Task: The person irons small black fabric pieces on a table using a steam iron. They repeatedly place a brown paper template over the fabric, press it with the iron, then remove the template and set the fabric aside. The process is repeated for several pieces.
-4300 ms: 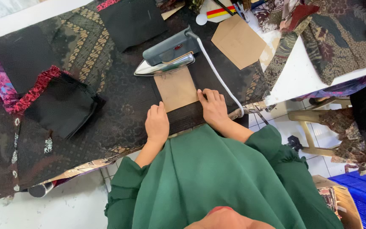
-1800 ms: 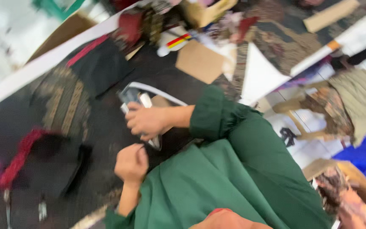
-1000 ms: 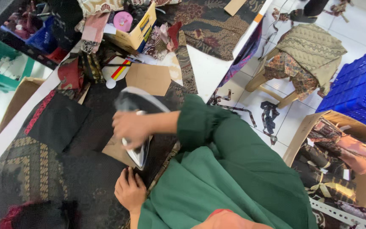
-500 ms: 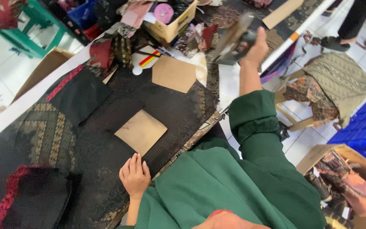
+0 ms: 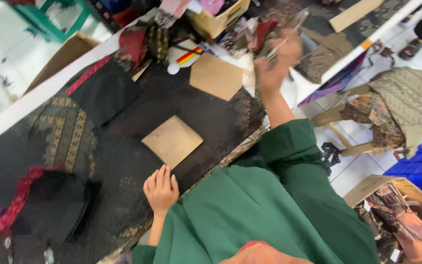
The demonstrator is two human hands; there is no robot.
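Lifting away rightward since earlier, right hand (image 5: 275, 68) grips a blurred, probably iron-like tool (image 5: 289, 32); left hand (image 5: 161, 188) flat, fingers spread, beside the now-bared cardboard square (image 5: 173, 141).

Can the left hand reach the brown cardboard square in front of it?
Probably yes: the left hand rests flat on the dark cloth just below the cardboard square, with nothing between them.
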